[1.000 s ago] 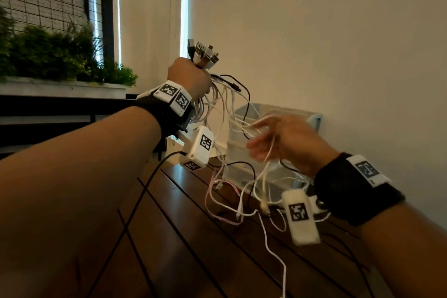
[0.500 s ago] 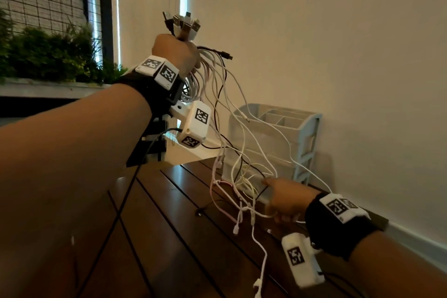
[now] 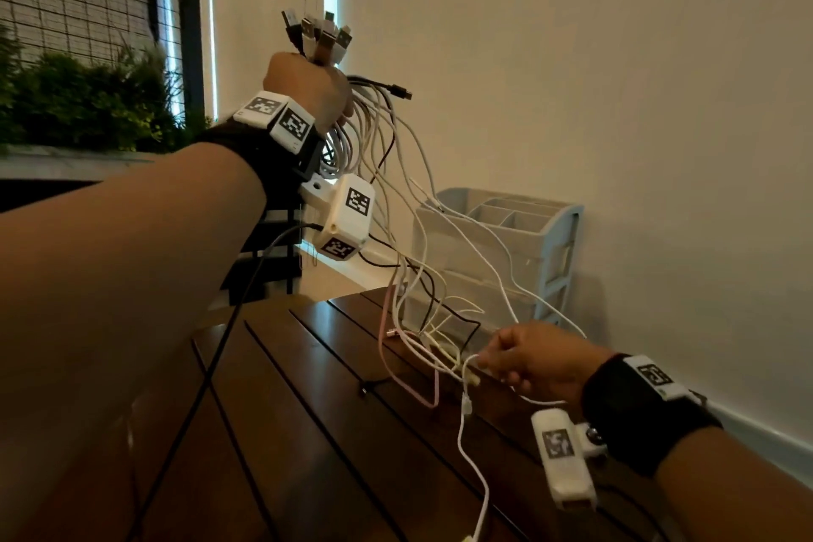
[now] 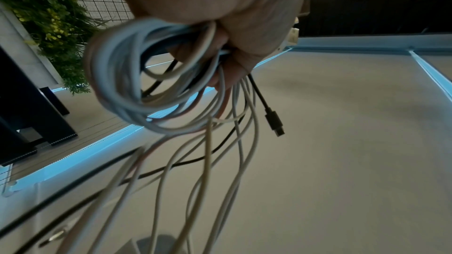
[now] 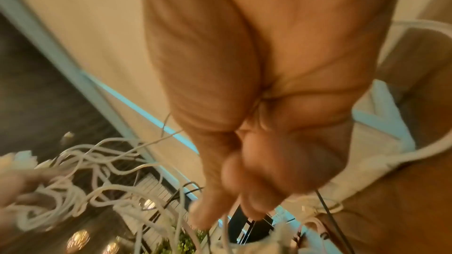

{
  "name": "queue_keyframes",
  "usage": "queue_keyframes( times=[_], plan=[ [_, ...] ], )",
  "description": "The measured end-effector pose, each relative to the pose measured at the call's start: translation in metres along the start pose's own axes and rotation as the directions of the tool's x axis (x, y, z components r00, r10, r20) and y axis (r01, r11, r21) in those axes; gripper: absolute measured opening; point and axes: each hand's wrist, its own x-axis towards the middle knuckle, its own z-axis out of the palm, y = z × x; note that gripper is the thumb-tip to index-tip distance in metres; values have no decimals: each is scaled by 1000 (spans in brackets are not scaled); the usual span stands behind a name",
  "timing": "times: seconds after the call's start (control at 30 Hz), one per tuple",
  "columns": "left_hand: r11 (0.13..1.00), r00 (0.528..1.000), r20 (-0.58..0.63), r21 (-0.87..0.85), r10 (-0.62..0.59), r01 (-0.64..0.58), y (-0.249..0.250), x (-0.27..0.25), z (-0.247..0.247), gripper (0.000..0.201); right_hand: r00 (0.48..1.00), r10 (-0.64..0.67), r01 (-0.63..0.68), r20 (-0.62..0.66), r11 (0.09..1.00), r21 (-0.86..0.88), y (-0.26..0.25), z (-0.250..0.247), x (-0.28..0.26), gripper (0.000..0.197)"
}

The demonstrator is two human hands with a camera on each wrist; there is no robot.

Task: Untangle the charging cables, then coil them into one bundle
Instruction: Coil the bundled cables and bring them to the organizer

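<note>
My left hand (image 3: 314, 90) is raised high and grips a bunch of charging cables (image 3: 378, 154), white, pink and black. Their plugs (image 3: 319, 35) stick up above the fist, and coiled loops (image 4: 137, 76) hang under the left hand (image 4: 215, 13). The loose strands drop to the wooden table (image 3: 316, 418). Low on the right, my right hand (image 3: 528, 361) pinches a white cable (image 3: 466, 405) near the hanging ends. In the blurred right wrist view the right hand (image 5: 234, 200) curls round thin white strands (image 5: 97, 161).
A pale plastic drawer organiser (image 3: 506, 251) stands against the wall behind the hanging cables. A black wrist-camera cord (image 3: 211, 365) runs across the table. A planter with green foliage (image 3: 88, 101) lines the left side.
My left hand has lifted the plug ends higher. My right hand has dropped from chest height to near the table and now holds a white strand low down.
</note>
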Motion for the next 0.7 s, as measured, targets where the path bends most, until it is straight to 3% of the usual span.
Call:
queue_keyframes(
  times=[0.07,0.23,0.37,0.4,0.47,0.53,0.57,0.63,0.7],
  plan=[
    [1000,1000,-10,8,7,-7,-2,-4,6,14,997,-73,72,15,997,40,-11,1,-3,15],
    [996,999,5,76,39,-39,-9,-12,16,6,946,-278,317,-164,896,311,-37,6,-7,10],
    [996,999,-4,82,45,-45,-7,-14,15,8,956,-264,290,-132,923,254,-42,-4,-15,27],
    [996,999,-4,79,44,-44,-6,-14,12,8,965,-226,246,-130,955,168,-39,-7,-18,26],
    [997,999,-1,65,50,-49,-3,-15,8,5,987,-105,74,-123,969,-234,-34,-10,-24,19],
    [996,997,38,58,63,-66,0,-18,5,7,993,17,-89,-115,751,-655,-33,-7,-27,16],
    [995,994,80,59,74,-79,0,-21,4,12,989,-12,-106,-150,656,-748,-36,-5,-25,20],
    [991,977,188,59,103,-116,0,-29,5,14,926,-276,-8,-258,669,-743,-53,-1,-23,27],
    [986,950,284,61,130,-154,-2,-37,9,13,725,-561,241,-399,749,-617,-78,4,-26,44]
  ],
)
